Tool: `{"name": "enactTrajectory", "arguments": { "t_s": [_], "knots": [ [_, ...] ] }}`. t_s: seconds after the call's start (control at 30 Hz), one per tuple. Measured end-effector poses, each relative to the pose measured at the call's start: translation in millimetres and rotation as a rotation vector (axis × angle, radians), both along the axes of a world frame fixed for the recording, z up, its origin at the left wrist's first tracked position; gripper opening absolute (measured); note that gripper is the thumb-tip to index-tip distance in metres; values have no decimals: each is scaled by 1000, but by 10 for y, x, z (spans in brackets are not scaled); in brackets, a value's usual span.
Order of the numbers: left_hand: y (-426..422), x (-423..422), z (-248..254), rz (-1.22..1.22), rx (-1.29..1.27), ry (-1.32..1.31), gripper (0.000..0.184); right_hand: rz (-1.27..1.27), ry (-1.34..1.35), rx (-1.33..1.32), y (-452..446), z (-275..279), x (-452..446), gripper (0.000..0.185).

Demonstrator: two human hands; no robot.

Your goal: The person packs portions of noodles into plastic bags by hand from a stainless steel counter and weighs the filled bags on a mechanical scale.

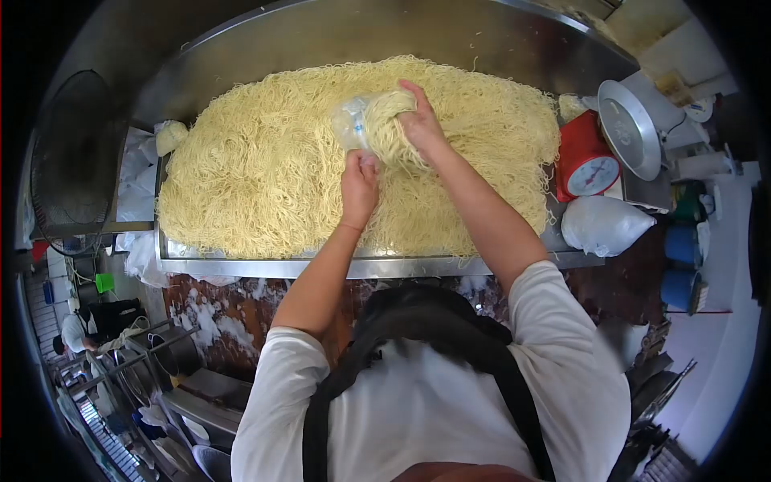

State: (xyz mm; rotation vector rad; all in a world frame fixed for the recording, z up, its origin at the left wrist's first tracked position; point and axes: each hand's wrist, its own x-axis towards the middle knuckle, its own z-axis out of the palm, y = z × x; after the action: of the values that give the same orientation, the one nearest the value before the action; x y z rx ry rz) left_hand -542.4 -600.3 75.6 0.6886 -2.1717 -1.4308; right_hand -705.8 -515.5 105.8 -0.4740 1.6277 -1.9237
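Note:
A wide heap of pale yellow noodles [265,161] covers the metal tray table [353,36]. Above its middle, my right hand [422,124] grips a bunch of noodles [387,128], some strands hanging down. My left hand [360,178] is closed at the lower edge of a clear plastic bag [350,124] with a small blue mark. The bunch sits at the bag's mouth, against it; how far inside it reaches I cannot tell.
On the right stand a red dial scale [589,161] with a round metal pan [629,130] and a filled white plastic bag [604,225]. A round fan [74,161] is at the left. Another person [80,329] is at the far lower left, near metal pots [173,349].

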Motion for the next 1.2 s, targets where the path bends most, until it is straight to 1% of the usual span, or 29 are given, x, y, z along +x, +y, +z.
{"name": "enactTrajectory", "arguments": {
  "t_s": [0.03, 0.07, 0.1, 0.17, 0.2, 0.27, 0.3, 0.37, 0.4, 0.43, 0.47, 0.5, 0.57, 0.67, 0.7, 0.77, 0.8, 0.83, 0.87, 0.9, 0.93, 0.97, 1.0, 1.03, 1.1, 1.13, 1.17, 1.2],
  "knots": [
    [-83, -20, -93, 40, 45, -4, 9, 29, 229, 173, 34, -36, 6, 87],
    [-177, -21, -360, 51, 6, 4, 9, 56, 458, 347, 124, -125, 10, 87],
    [-207, 0, -324, 45, -11, -55, 9, 82, 684, 521, 224, -148, 32, 88],
    [-258, 47, -260, 34, -38, -177, 9, 205, 989, 977, 605, -141, 195, 85],
    [-253, 37, -189, 30, -37, -150, 10, 277, 1141, 1209, 719, -136, 225, 84],
    [-222, -5, -74, 14, -48, -96, 10, 337, 1145, 1209, 701, -408, 115, 76],
    [-213, -52, -92, -5, -88, -62, 10, 360, 1150, 1206, 643, -514, 37, 73],
    [-197, -179, -100, -39, -172, 9, 10, 485, 944, 992, 319, -651, -254, 64],
    [-189, -250, -70, -54, -208, 77, 9, 543, 838, 884, 161, -606, -273, 60],
    [-171, -237, -38, -76, -269, 150, 8, 528, 865, 748, 50, -576, -225, 59],
    [-128, -215, 143, -97, -328, 224, 7, 511, 890, 614, -76, -450, -154, 58],
    [-107, -198, 259, -117, -390, 304, 7, 440, 637, 432, -237, -392, -103, 58],
    [-193, -14, 108, -96, -263, 215, 7, 294, 131, 69, -507, -283, -30, 58],
    [-278, 185, -146, -14, -70, 36, 10, 153, 193, 283, -553, -168, 75, 65],
    [-323, 234, -227, 15, -5, -32, 11, 269, 374, 403, -461, -168, 105, 68],
    [-534, 241, -456, 121, 152, 47, 12, 505, 757, 645, -194, -135, 146, 74],
    [-578, 221, -463, 178, 237, 83, 13, 349, 1002, 922, -110, -80, 324, 76],
    [-607, 192, -479, 183, 278, 74, 14, 301, 1062, 982, -91, -129, 389, 76],
    [-622, 118, -339, 188, 318, 65, 16, 251, 1120, 1041, -72, -213, 451, 77],
    [-651, 9, -199, 188, 356, 60, 18, 243, 1120, 1045, -67, -349, 431, 76],
    [-696, -119, -103, 154, 510, 49, 18, 235, 1120, 1049, -62, -485, 410, 76],
    [-746, -262, -25, 154, 553, 84, 18, 274, 1060, 998, -89, -737, 262, 75],
    [-803, -418, 58, 154, 595, 123, 19, 311, 1003, 946, -76, -748, 177, 74],
    [-840, -509, 138, 153, 638, 159, 19, 335, 764, 902, 25, -756, 104, 74],
    [-895, -592, 406, 161, 642, 184, 20, 365, 284, 789, 299, -351, -32, 73],
    [-932, -626, 481, 172, 646, 206, 20, 275, 454, 737, 497, -191, -62, 71],
    [-948, -589, 443, 166, 659, 195, 20, 192, 611, 682, 748, -52, -18, 70],
    [-966, -552, 378, 156, 670, 180, 20, 262, 644, 697, 980, 173, -47, 69]
  ]
}}
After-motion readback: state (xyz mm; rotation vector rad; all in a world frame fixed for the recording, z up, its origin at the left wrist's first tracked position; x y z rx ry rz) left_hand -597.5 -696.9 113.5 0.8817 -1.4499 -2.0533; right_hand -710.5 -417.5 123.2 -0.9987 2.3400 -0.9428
